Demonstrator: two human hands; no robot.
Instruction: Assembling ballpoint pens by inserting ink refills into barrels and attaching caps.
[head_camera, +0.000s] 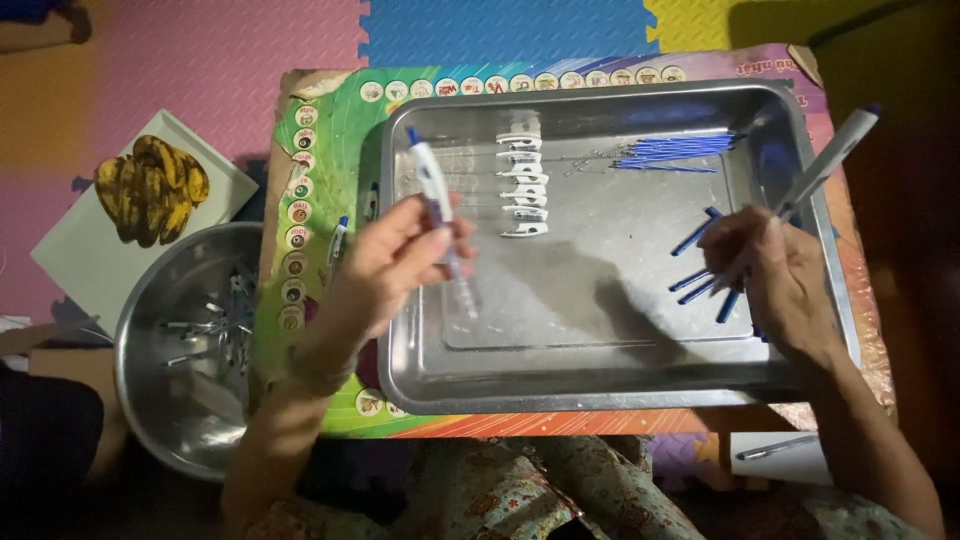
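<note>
A floor of foam mats in pink, blue and yellow lies under everything. On it stands a low table with a colourful printed top, and a wide steel tray covers most of that top, reaching close to its right and near edges. Off the table's left edge sits a round steel bowl with finished pens heaped inside; they are dim and hard to count. Beyond the bowl a white square plate carries dark-spotted bananas.

In the tray, along its far wall, lies a bundle of thin blue refills. Left of them, a column of white pen clips runs toward the tray's middle, with clear barrels beside it that nearly vanish against the steel. Loose blue caps lie near the tray's right wall, some hidden beneath the right hand.

The left hand hovers over the tray's left side, fingers closed around a white and blue pen that points away toward the far left corner; its lower end is blurred. The right hand is over the tray's right side, pinched around a second pen slanting out past the far right corner. Another pen lies on white paper below the table's near right corner, partly cut off by the forearm.
</note>
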